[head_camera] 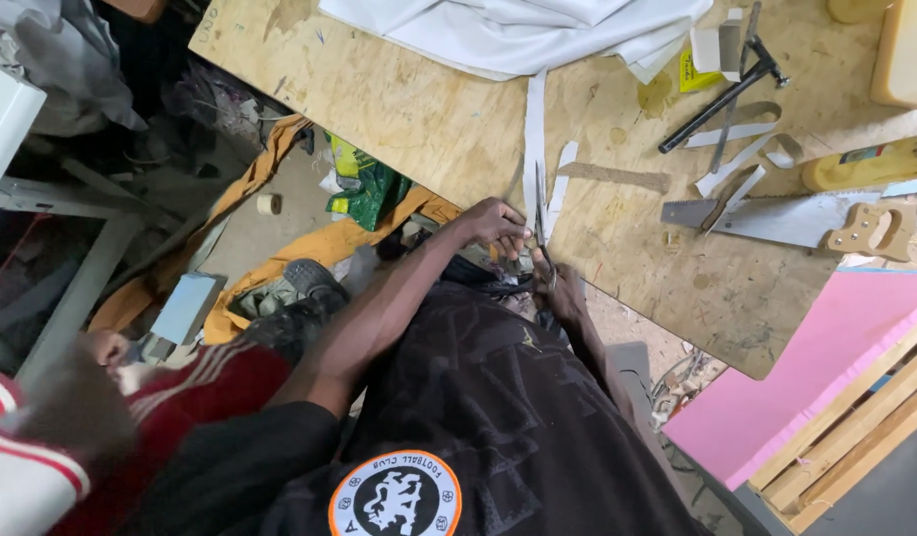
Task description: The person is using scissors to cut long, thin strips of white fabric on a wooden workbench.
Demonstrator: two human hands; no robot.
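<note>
Our left hand (493, 226) pinched on a white strip (535, 149), our right hand (558, 288) clamped on scissors (541, 223) just beside it, plywood bench (399, 109) under both, hand saw (806, 220) far right.

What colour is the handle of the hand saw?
Light wooden tan; the hand saw handle shows best in the head view.

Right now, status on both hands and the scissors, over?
Left hand pinching the white strip at the board's edge. Right hand closed on the scissors, blades along the strip. Handsaw lies apart, to the right.
</note>
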